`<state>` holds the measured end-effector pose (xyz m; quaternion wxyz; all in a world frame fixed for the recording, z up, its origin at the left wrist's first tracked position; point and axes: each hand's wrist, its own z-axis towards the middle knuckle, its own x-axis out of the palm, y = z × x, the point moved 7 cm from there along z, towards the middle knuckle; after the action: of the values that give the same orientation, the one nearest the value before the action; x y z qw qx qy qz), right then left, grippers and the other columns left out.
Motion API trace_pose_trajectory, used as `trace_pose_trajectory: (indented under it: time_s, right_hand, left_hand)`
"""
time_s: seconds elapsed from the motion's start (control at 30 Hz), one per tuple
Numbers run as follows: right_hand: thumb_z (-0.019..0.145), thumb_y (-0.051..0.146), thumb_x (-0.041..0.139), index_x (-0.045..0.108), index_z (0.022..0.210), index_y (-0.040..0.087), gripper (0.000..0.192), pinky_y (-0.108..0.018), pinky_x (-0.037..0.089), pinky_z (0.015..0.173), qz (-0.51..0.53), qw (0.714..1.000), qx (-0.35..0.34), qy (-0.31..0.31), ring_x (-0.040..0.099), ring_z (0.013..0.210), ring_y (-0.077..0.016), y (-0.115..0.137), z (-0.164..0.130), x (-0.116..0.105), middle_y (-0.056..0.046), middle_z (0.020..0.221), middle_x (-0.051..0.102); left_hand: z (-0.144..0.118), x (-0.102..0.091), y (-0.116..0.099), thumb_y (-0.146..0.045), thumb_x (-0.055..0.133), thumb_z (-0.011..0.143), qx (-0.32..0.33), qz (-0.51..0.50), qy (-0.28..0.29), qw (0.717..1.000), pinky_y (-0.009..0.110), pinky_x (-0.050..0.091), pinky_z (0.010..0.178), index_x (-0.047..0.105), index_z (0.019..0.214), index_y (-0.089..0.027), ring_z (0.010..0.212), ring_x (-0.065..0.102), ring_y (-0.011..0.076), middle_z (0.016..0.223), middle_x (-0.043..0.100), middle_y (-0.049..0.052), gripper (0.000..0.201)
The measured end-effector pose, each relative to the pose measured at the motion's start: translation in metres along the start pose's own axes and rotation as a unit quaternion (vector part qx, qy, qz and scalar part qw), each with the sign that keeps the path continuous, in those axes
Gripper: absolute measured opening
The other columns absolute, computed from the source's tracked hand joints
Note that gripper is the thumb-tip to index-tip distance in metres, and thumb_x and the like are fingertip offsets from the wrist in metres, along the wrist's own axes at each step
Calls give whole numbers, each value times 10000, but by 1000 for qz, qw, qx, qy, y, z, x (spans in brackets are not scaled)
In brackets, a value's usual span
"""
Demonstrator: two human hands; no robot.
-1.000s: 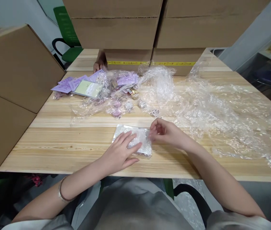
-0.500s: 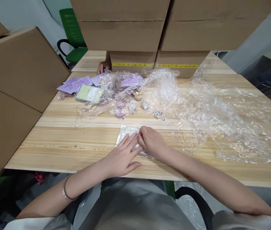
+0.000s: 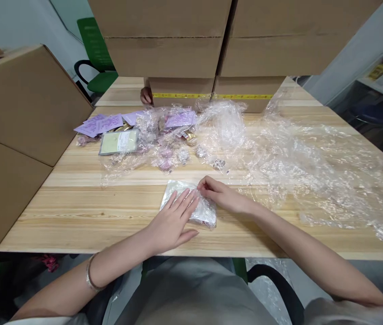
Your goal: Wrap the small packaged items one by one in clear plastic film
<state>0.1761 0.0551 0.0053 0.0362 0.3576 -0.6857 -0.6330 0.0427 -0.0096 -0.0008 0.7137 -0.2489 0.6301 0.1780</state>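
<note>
I'm easing the right hand (image 3: 217, 194) back, baring the right side of the flat, silvery plastic packet (image 3: 207, 211) lying near-centre on the pale wooden table (image 3: 76, 207); can't tell if that hand's pinching anything, so the open left hand (image 3: 171, 221) is seemingly doing the steadying

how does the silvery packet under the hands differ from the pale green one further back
The silvery packet is shiny and crinkled; the pale green packet looks smoother.
The silvery packet has the left hand spread over it and the right hand at its far edge; no hand touches the pale green packet.
The pale green packet shows a white label; none is visible on the silvery packet.
Both look roughly rectangular.
</note>
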Motion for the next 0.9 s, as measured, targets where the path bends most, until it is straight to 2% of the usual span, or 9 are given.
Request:
trace_pose_trajectory:
  time_s: [0.13, 0.27, 0.43, 0.53, 0.63, 0.73, 0.77, 0.83, 0.9]
  right_hand:
    - [886, 312, 549, 498, 1320, 207, 449, -405, 485, 949, 11, 990, -121, 70, 558, 1127, -225, 9, -28, -6, -106, 1243, 570]
    - [783, 377, 748, 338, 1526, 221, 862, -495, 367, 1132, -199, 954, -222, 37, 407, 1394, -300, 20, -50, 10, -134, 1548, 404]
    - [977, 192, 518, 501, 1416, 114, 445, -427, 512, 1024, -349, 880, -294, -129, 583, 1264, -260, 28, -55, 14, -155, 1389, 591]
    - [1003, 221, 494, 556, 1367, 128, 381, -372, 598, 867, -320, 887, -295, -154, 699, 1075, -227, 33, -63, -4, -130, 1256, 686]
    - [981, 293, 546, 624, 1313, 218, 349, -337, 627, 733, -215, 934, -226, -173, 750, 854, -189, 32, -81, -47, -69, 1128, 749]
    - [871, 422, 690, 751, 1061, 232, 275, -302, 614, 591, -64, 948, -59, -305, 736, 729, -193, 6, -115, -120, -56, 940, 779]
    - [811, 457, 743, 764, 960, 209, 290, -279, 584, 515, -25, 928, 14, -373, 714, 664, -191, -10, -131, -147, -65, 847, 770]
    - [716, 473, 815, 737, 824, 163, 337, -224, 467, 381, 30, 853, 146, -500, 615, 517, -153, -44, -167, -197, -64, 677, 707]
    - [680, 435, 840, 663, 710, 148, 338, -190, 357, 332, 95, 779, 209, -584, 503, 449, -105, -76, -192, -238, -27, 573, 610]
  left_hand:
    - [5, -1, 3, -393, 509, 950, -20, 4, 9, 1000, 548, 256, 1206, 324, 1498, -38, 1497, 226, 356, 1576, 339, 216, 680]
    - [10, -4, 7, -161, 502, 878, -3, 15, -24, 1000, 532, 357, 1165, 481, 1370, -20, 1428, 387, 355, 1459, 500, 247, 513]
    - [26, -28, 12, -115, 436, 904, 31, -20, -102, 994, 431, 542, 1005, 527, 1280, -92, 1193, 646, 287, 1245, 682, 199, 388]
    - [40, -53, 13, -197, 448, 967, 17, -75, -96, 992, 369, 613, 844, 411, 1397, -143, 1005, 733, 247, 1162, 727, 148, 435]
    - [44, -83, 12, -311, 487, 992, 3, -115, -134, 984, 392, 586, 921, 230, 1519, -218, 1133, 682, 248, 1302, 661, 136, 593]
    - [38, -97, 20, -309, 486, 994, -25, -132, -198, 971, 438, 485, 1072, 189, 1540, -266, 1330, 535, 256, 1445, 544, 126, 623]
    - [35, -96, 25, -295, 480, 995, -40, -141, -210, 967, 431, 475, 1083, 197, 1538, -270, 1347, 517, 251, 1440, 546, 120, 613]
    - [33, -85, 36, -274, 472, 997, -71, -164, -211, 961, 398, 488, 1068, 220, 1527, -286, 1336, 528, 237, 1409, 571, 101, 587]
    - [33, -70, 46, -274, 477, 995, -93, -184, -196, 959, 370, 510, 1039, 251, 1513, -310, 1316, 547, 232, 1405, 576, 85, 566]
